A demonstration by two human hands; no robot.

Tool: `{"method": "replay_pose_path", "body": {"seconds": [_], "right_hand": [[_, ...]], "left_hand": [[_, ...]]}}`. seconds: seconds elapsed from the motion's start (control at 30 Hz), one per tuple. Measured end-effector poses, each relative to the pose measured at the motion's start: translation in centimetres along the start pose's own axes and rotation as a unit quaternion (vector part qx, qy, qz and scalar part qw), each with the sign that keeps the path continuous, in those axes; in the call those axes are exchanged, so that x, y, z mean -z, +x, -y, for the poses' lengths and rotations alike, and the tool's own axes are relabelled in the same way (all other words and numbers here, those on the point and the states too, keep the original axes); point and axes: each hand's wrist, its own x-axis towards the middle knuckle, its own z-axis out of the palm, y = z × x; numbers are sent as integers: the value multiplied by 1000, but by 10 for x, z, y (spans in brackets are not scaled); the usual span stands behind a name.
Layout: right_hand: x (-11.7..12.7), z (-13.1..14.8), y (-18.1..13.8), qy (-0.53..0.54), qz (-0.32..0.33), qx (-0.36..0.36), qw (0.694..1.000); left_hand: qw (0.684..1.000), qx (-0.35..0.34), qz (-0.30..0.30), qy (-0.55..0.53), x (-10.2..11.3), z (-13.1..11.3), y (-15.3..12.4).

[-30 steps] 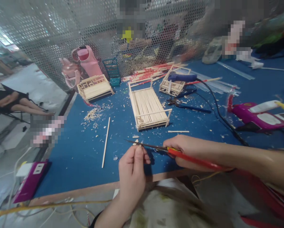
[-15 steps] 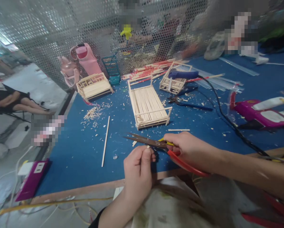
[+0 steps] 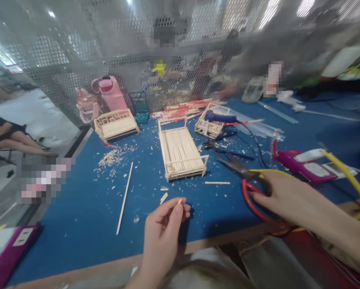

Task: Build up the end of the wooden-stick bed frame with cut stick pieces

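Observation:
Between the thumb and fingers of my left hand (image 3: 163,233) I pinch a short piece of wooden stick (image 3: 180,201); most of it is hidden. My right hand (image 3: 280,194) is closed on the scissors (image 3: 238,167), which have red and yellow handles and blades pointing left. The scissors are off to the right, apart from the left hand. Behind my left hand stands a small bed-shaped frame of wooden sticks (image 3: 183,146). Two short stick offcuts (image 3: 164,197) lie beside my left fingers. A long stick (image 3: 125,198) lies to the left, and a shorter stick (image 3: 217,183) lies right of the frame.
A stick-built bench (image 3: 116,125) and a wood-chip pile (image 3: 110,156) are at left. Behind are another stick model (image 3: 208,127), pliers (image 3: 216,145), a blue-handled tool (image 3: 220,117) with a cable, and bundled sticks (image 3: 186,108). A purple glue gun (image 3: 306,164) lies right. A person sits at far left.
My right hand has carried the scissors right, away from my left hand. The left hand still pinches the small piece. The view has tilted up, and an extra offcut shows on the table.

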Motion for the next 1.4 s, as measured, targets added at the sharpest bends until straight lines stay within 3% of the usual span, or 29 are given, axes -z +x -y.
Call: {"method": "replay_pose_path", "body": {"seconds": [0.2, 0.37, 0.57, 0.77, 0.87, 0.93, 1.03, 1.1, 1.17, 1.23, 1.3, 1.4], "right_hand": [[19, 17, 31, -106, -2, 106, 989], [33, 22, 49, -114, 13, 159, 981], [26, 20, 57, -122, -23, 160, 979], [35, 26, 29, -152, -56, 134, 978], [30, 45, 12, -4, -85, 249, 965], [20, 63, 4, 202, -33, 322, 924], [-1, 88, 3, 444, 98, 307, 836], [-11, 98, 9, 535, 152, 274, 785], [-16, 103, 15, 581, 174, 253, 754], [-18, 105, 20, 593, 174, 259, 742], [-17, 105, 24, 576, 156, 286, 750], [-17, 104, 31, 505, 23, 325, 799]], "left_hand": [[997, -8, -1, 71, 3, 7, 5], [993, -35, -10, 114, -1, 3, 4], [992, -69, -59, 93, -3, 7, -4], [994, -80, -15, 72, 1, 7, 1], [1000, -23, 7, 5, -1, -1, 5], [999, 8, 28, -18, -3, -7, 7], [998, 30, 58, 10, -5, -12, 10], [997, 28, 67, 26, -5, -12, 12], [997, 21, 68, 35, -6, -11, 15], [996, 15, 69, 50, -6, -10, 16], [994, 22, 76, 77, -4, -12, 16], [987, 18, 76, 142, 7, -21, 22]]}}
